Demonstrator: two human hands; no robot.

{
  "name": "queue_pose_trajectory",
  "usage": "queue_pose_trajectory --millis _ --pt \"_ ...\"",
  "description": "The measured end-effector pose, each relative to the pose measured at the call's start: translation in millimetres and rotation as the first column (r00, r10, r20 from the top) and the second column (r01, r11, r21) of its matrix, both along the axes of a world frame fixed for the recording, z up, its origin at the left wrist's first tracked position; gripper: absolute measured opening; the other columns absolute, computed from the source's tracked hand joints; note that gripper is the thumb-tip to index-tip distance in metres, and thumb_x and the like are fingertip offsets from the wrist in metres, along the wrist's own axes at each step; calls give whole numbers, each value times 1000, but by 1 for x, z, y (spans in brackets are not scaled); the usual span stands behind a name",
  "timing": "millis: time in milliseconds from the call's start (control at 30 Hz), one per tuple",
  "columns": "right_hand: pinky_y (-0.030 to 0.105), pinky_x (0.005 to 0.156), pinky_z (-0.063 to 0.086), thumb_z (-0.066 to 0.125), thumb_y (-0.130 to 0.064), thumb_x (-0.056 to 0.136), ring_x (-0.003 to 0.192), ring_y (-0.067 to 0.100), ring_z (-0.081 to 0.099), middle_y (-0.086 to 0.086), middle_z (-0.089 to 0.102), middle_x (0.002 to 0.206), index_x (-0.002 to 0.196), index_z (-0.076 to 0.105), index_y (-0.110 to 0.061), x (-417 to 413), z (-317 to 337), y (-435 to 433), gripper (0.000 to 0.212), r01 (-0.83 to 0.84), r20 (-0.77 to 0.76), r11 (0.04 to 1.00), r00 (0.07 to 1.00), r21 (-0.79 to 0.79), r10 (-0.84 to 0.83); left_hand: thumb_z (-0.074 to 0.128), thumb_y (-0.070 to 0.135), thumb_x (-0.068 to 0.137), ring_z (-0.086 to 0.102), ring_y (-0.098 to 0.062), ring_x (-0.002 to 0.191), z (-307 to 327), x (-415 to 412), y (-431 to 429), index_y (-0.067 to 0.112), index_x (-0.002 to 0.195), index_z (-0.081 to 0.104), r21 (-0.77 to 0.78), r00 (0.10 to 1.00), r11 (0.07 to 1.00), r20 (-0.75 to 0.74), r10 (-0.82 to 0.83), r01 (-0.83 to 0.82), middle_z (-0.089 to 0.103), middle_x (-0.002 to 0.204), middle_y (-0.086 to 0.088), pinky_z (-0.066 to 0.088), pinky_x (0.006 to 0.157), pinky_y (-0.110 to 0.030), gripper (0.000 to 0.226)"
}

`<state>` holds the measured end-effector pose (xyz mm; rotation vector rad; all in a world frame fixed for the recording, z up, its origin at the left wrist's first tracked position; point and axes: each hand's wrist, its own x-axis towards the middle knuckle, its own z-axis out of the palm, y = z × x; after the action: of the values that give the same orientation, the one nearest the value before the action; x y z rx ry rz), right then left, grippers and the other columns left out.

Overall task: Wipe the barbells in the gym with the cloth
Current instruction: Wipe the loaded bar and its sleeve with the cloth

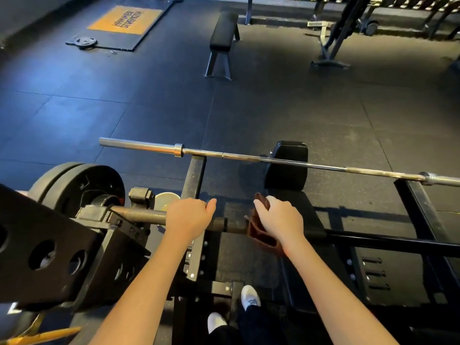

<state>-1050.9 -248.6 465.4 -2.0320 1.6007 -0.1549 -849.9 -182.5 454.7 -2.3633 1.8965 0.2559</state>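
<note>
A dark barbell point(142, 215) lies across the near rack, loaded with black plates point(77, 188) at its left end. My left hand point(189, 217) grips its shaft from above. Just to the right, my right hand point(278, 220) holds a dark red cloth point(258, 235) wrapped around the same bar. A second, bare chrome barbell point(249, 156) rests on the rack farther away, running from left to right across the view.
A black bench point(286, 168) lies under the bars, between black rack uprights point(195, 175). A flat bench point(224, 31) stands farther off on the rubber floor, with a yellow-marked platform point(125, 19) at far left and a machine frame point(333, 43) at far right.
</note>
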Motion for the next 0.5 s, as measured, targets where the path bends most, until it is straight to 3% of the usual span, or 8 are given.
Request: queue_pose_trajectory --millis 67,133,167,233,300,367,433,500 --pt "29 82 46 49 -47 97 86 8 59 -11 61 94 112 60 -25 -16 -11 30 29 -121 15 959 991 -256 129 24 40 105 64 -17 73 -3 1 2 17 80 51 -41 998 999 -60 17 -19 61 75 -1 55 73 -33 43" --pt "41 95 48 68 -38 85 104 18 61 -2 64 113 116 63 -21 -29 -34 59 36 -217 -79 879 976 -424 203 23 44 104 61 -17 66 -7 4 3 14 71 54 -53 996 998 -75 41 -45 61 68 -2 55 69 -35 55" --pt "45 94 50 72 -35 79 104 23 62 2 65 113 114 65 -18 -31 -42 61 39 -211 -81 852 977 -479 197 22 46 103 61 -18 64 -6 3 3 14 68 57 -46 993 996 -95 69 -73 60 66 -2 55 69 -36 59" --pt "41 80 52 65 -39 83 86 23 66 3 68 94 101 67 -17 -23 -38 50 29 -184 -75 827 982 -531 171 22 47 103 61 -18 64 -6 -1 4 14 69 60 -65 990 993 -109 92 -100 61 66 -3 55 68 -38 61" --pt "32 65 45 49 -45 94 71 20 65 -2 64 76 94 64 -18 -8 -19 34 30 -187 -126 853 982 -488 144 22 46 103 61 -19 65 -4 -1 3 13 71 61 -81 989 991 -108 102 -111 61 67 -4 55 68 -38 61" --pt "29 64 36 39 -48 101 75 20 63 -5 56 76 99 61 -21 1 -1 13 35 -104 -111 952 991 -287 74 22 45 103 61 -19 66 -1 -1 1 13 71 60 -81 991 991 -92 96 -103 61 68 -5 55 69 -38 60" --pt "29 69 36 35 -52 101 75 15 55 -6 52 79 105 61 -22 2 6 -3 40 46 -6 999 999 -21 -46 21 45 103 61 -20 66 0 -2 1 14 67 58 -70 990 991 -89 106 -112 60 68 -5 54 70 -38 60" --pt "30 74 40 35 -53 101 80 12 57 -8 59 88 113 59 -27 -3 6 3 38 38 157 996 986 75 -50 21 46 103 61 -19 65 -2 -1 1 14 66 57 -71 988 989 -94 121 -128 61 67 -4 54 69 -37 61"
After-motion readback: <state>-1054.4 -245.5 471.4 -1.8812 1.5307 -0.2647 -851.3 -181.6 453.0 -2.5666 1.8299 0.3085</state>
